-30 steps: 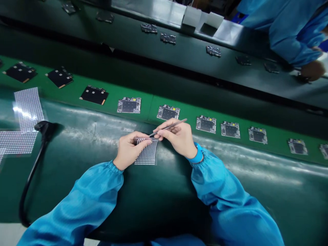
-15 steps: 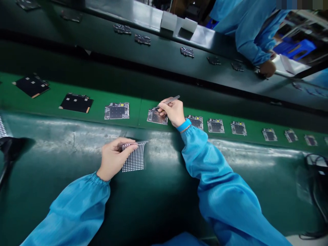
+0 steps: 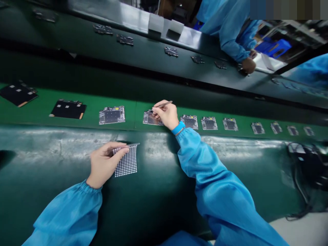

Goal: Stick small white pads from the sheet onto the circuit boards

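My left hand rests on the dark green bench, fingers closed on the lifted edge of a small sheet of white dots. My right hand reaches out over the green conveyor belt and grips metal tweezers. Their tips are down on a grey circuit board that the hand partly hides. Both arms wear blue sleeves.
More circuit boards lie in a row along the belt, such as one to the left and several to the right; black-covered boards lie further left. Black cables sit at the right. Another person in blue works across the far belt.
My right hand left the dot sheet and carried the tweezers out to a board on the belt. The left hand stayed on the sheet. The view shifted to the right.
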`<state>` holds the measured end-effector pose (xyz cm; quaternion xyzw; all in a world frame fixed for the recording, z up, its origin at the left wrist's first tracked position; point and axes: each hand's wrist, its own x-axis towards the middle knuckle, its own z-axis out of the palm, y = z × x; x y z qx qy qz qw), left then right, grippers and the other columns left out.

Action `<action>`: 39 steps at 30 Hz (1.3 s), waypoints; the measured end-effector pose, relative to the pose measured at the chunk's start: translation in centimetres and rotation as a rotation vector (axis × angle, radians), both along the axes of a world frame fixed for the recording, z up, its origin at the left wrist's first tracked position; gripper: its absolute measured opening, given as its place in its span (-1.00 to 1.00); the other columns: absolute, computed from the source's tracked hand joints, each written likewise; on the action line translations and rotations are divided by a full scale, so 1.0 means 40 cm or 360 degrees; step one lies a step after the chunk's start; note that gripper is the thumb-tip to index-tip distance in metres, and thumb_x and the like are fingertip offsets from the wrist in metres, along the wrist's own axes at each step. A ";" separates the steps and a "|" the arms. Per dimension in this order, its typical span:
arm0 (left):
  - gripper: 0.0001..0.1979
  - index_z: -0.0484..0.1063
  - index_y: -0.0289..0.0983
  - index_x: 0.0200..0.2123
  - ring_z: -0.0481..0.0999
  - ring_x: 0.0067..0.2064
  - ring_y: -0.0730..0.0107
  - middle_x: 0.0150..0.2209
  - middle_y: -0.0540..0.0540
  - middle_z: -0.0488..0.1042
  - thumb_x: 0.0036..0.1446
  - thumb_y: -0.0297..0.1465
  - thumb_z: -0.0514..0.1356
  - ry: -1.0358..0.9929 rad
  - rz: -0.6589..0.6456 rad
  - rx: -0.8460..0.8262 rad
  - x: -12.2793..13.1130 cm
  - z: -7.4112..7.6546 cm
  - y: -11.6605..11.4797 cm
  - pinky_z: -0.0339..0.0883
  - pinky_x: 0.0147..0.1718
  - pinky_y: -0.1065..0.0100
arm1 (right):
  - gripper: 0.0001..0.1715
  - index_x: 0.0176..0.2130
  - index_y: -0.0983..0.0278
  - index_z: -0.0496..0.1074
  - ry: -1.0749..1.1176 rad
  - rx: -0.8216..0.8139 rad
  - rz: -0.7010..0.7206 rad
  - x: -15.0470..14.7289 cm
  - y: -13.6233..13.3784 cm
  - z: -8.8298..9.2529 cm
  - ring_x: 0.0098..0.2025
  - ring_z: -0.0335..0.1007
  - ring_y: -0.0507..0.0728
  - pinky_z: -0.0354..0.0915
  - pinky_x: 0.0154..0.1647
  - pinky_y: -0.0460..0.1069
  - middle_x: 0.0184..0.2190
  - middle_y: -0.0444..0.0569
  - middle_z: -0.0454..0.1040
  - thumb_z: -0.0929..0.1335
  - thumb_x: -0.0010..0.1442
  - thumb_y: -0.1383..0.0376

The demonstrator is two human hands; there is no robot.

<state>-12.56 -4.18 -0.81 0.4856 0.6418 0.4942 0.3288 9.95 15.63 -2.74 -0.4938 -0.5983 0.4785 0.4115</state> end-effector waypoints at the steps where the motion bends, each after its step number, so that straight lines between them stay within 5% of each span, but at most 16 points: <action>1: -0.88 0.65 -0.18 -0.32 0.67 -0.32 0.31 -0.35 -0.02 0.69 0.04 -0.31 0.44 0.0019 0.0008 -0.0013 -0.001 -0.002 -0.002 0.54 -0.34 0.36 | -0.80 -0.27 0.30 0.48 -0.0042 0.0055 0.0022 0.005 -0.006 -0.001 -0.50 0.48 0.01 0.47 -0.45 -0.10 -0.47 -0.12 0.53 0.48 0.13 0.23; 8: -0.84 0.65 -0.15 -0.30 0.66 -0.34 0.28 -0.34 -0.02 0.69 0.05 -0.24 0.45 0.0068 0.0041 -0.0030 -0.009 -0.010 -0.006 0.51 -0.40 0.35 | -0.74 -0.26 0.27 0.50 0.0154 0.0077 0.0026 -0.010 -0.079 0.074 -0.39 0.53 0.02 0.52 -0.34 -0.07 -0.29 -0.07 0.59 0.50 0.12 0.16; 15: -0.90 0.65 -0.19 -0.37 0.66 -0.36 0.31 -0.37 -0.03 0.68 0.03 -0.32 0.44 0.0039 -0.0007 0.0024 -0.002 0.001 0.010 0.55 -0.36 0.36 | -0.69 -0.29 0.31 0.53 0.0427 -0.0245 0.0508 -0.092 -0.226 0.163 -0.38 0.58 0.07 0.54 -0.31 -0.03 -0.44 -0.05 0.60 0.55 0.11 0.13; 39: -0.87 0.64 -0.19 -0.33 0.67 -0.35 0.28 -0.35 -0.05 0.69 0.05 -0.29 0.44 -0.0100 -0.0056 0.0007 -0.001 -0.018 0.014 0.57 -0.34 0.30 | -0.78 -0.37 0.27 0.60 0.0245 -0.0189 0.0620 -0.131 -0.264 0.170 -0.41 0.56 0.07 0.53 -0.34 -0.01 -0.38 -0.05 0.62 0.55 0.12 0.16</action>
